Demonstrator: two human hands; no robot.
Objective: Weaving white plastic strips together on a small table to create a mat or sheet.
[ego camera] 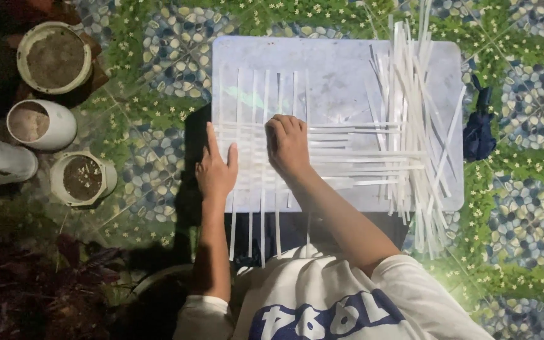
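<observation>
Woven strips [266, 151] on white board [347, 82]: roughly 6 rows interlaced. Loose strip pile [410, 119] remains. Left hand [216, 170] flat, empty; right hand [288, 145] curled, grip probably pressing, unclear.

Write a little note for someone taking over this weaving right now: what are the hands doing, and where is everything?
Left hand: flat, pressing the left edge of the woven strips.
Right hand: knuckles down on the middle of the weave; whether it pinches a strip cannot be told.
Things: weave lies on the pale board; loose strips piled at the board's right side.
Done: several upright strips crossed by several sideways ones.
Left: long unwoven ends stick out above, below and to the right; many loose strips unused.
</observation>
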